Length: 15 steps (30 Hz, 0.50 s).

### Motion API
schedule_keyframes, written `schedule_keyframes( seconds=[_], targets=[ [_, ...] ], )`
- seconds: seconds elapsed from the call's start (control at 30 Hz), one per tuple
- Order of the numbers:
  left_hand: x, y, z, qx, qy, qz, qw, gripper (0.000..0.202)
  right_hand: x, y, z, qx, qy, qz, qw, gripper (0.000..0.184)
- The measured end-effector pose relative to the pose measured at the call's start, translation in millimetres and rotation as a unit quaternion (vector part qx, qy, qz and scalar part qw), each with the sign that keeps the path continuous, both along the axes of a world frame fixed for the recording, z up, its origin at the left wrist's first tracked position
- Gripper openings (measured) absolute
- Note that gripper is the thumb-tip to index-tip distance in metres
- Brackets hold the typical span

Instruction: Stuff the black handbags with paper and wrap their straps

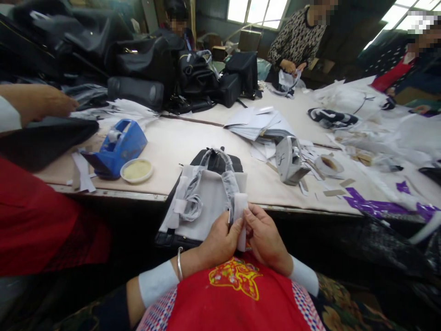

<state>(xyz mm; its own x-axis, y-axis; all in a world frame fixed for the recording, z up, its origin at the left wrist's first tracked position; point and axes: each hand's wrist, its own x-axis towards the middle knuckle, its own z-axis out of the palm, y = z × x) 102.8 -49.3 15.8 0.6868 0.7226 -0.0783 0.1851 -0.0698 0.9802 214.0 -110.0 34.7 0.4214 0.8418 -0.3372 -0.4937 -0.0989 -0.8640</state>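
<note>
A black handbag (198,241) rests against the table's front edge, with a white sheet (213,188) over its face. Its handles (225,161) are wrapped in clear plastic, and a wrapped coiled strap (193,207) lies on the left side of the sheet. At the bag's right side stands a white foam strip (240,202). My left hand (220,236) is closed, pinching the strip's left edge. From the other side my right hand (267,234) grips the same strip between thumb and fingers. Some fingertips are hidden behind it.
A blue tape dispenser (120,147) and a round dish (137,171) stand left, a grey tape dispenser (289,161) right. Behind are stacked papers (258,124) and heaped black bags (144,59). A co-worker's hand (48,101) reaches in at left; another person (298,37) works across the table.
</note>
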Motion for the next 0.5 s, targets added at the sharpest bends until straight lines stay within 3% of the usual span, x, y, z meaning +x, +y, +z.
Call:
schedule_keyframes(
  seconds=[0.07,0.17,0.27,0.37,0.43,0.5],
  targets=[
    [0.6,-0.8,-1.0,-0.01,-0.002,0.019,1.0,0.037,0.4,-2.7,0.3,0.01,0.022,0.003,1.0,0.036],
    [0.6,-2.6,-0.4,-0.047,0.006,0.033,0.998,0.04,10.5,-8.3,2.8,0.019,0.021,0.064,0.998,0.038],
    [0.8,-3.6,0.3,-0.095,0.011,0.016,0.995,0.049,36.1,-13.0,2.4,0.015,-0.137,0.061,0.989,0.034],
    [1.7,-3.5,-2.0,-0.113,0.011,0.002,0.994,0.053,63.0,-16.7,-4.7,-0.003,-0.366,0.027,0.93,0.03],
    [1.4,-4.6,-4.0,-0.11,0.007,0.005,0.994,0.055,70.7,-20.2,-9.9,-0.022,-0.434,0.084,0.897,0.034],
    [-0.5,-7.0,-5.3,-0.102,0.013,0.015,0.995,0.056,68.7,-24.9,-13.7,-0.048,-0.434,0.156,0.886,0.038]
  ],
)
